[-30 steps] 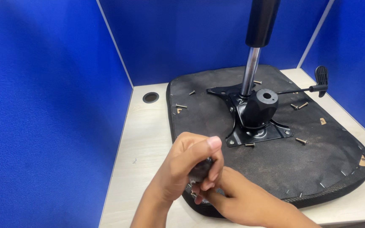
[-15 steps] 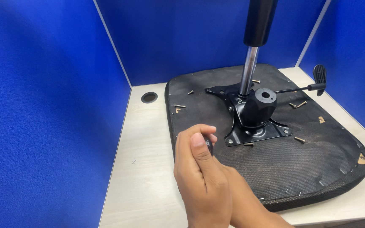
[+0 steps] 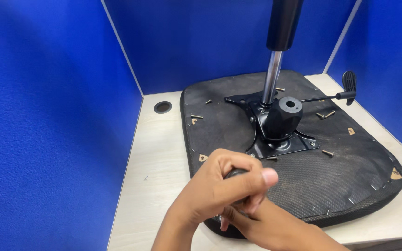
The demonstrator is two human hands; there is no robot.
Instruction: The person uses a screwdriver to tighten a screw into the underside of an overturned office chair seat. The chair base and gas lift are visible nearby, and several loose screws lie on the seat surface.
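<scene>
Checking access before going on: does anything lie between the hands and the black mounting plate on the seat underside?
Nothing visible: bare seat underside separates the left hand and right hand from the mounting plate; one loose screw lies at its near edge.

no packages, no labels, no signs, no screens anywhere in view

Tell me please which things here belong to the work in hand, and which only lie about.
In the work:
left hand, closed on a dark round object
right hand beneath it
upturned chair seat

Lying about:
loose screws on the seat
lever
black mechanism with gas cylinder
desk
</scene>
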